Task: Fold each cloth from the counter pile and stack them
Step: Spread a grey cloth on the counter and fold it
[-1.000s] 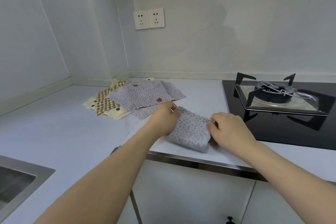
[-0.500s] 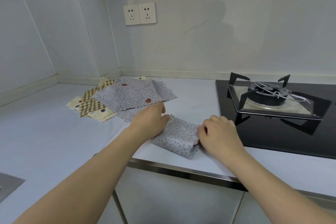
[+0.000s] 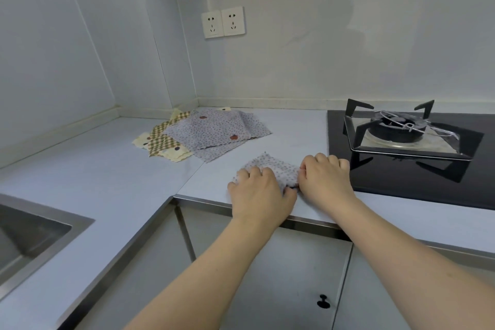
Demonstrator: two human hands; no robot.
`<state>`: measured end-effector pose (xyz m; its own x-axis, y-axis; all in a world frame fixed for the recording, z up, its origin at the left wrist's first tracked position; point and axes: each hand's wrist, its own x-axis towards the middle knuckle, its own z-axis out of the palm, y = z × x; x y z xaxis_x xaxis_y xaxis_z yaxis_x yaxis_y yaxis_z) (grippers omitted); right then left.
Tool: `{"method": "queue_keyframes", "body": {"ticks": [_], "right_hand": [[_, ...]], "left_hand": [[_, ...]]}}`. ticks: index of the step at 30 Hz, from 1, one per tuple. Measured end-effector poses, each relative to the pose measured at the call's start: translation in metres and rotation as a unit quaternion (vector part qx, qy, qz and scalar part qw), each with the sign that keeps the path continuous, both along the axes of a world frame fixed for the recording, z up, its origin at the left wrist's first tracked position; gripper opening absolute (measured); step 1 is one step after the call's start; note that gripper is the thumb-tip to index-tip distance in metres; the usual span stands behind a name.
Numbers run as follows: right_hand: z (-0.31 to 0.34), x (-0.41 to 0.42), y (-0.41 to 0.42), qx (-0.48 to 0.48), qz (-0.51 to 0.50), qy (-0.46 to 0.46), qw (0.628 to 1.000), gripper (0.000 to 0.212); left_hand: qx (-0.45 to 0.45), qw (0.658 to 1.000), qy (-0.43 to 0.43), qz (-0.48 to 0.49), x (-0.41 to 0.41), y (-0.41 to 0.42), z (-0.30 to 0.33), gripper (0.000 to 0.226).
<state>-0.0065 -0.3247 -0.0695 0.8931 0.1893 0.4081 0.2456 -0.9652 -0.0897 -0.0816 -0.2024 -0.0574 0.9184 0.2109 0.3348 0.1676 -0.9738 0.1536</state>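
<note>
Both grips are busy on one small folded grey cloth with tiny dots (image 3: 278,169), which lies on the pale grey tabletop (image 3: 88,177) close to its front edge. The left hand (image 3: 258,191) lies on top of the cloth's left part with its fingers curled down onto the fabric, and its thumb seems tucked at the near edge, so it looks like it holds the cloth. The right hand (image 3: 325,178) sits on the cloth's right edge with bent fingers that pinch or press the fold there. I cannot see the fingertips well enough to be sure which.

This cloth looks folded down small, so I think it is almost done and just needs a last press.

Just right of the folded cloth is the black glass gas stove with a metal pan stand (image 3: 401,142).

Farther back and to the left of the folded cloth lies the loose pile of flat cloths, grey dotted ones over yellow checked ones (image 3: 203,132). These are not folded yet. I count at least three or four, but they overlap, so I cannot tell the number.

I see no stack of folded cloths anywhere, so most of the job is still left.
</note>
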Motion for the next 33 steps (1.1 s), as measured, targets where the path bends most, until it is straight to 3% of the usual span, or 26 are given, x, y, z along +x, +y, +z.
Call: {"method": "queue_keyframes", "body": {"ticks": [6, 12, 19, 21, 24, 28, 33], "right_hand": [[0.002, 0.002, -0.001, 0.015, -0.002, 0.025, 1.000, 0.025], [0.002, 0.002, -0.001, 0.013, 0.010, 0.034, 0.999, 0.026], [0.005, 0.001, -0.003, 0.017, 0.030, 0.034, 0.999, 0.026], [0.004, 0.001, -0.003, 0.025, 0.036, 0.032, 0.999, 0.027], [0.002, 0.001, -0.004, 0.035, 0.031, 0.027, 0.999, 0.026], [0.002, 0.000, -0.002, 0.009, -0.010, 0.009, 1.000, 0.028], [0.003, -0.003, 0.001, -0.009, -0.040, 0.013, 0.999, 0.058]], "left_hand": [[-0.003, 0.997, 0.083, 0.002, 0.006, -0.009, 0.007, 0.042], [-0.001, 0.994, 0.107, 0.001, -0.001, -0.005, 0.004, 0.052], [-0.031, 0.978, 0.205, -0.034, 0.001, 0.005, 0.016, 0.075], [-0.053, 0.979, 0.191, -0.051, 0.004, 0.019, 0.021, 0.058], [-0.164, 0.976, 0.129, -0.055, 0.010, 0.040, 0.018, 0.030], [-0.102, 0.978, 0.145, -0.105, 0.008, 0.049, 0.004, 0.059], [-0.091, 0.958, 0.230, -0.143, 0.009, 0.059, 0.016, 0.093]]}}
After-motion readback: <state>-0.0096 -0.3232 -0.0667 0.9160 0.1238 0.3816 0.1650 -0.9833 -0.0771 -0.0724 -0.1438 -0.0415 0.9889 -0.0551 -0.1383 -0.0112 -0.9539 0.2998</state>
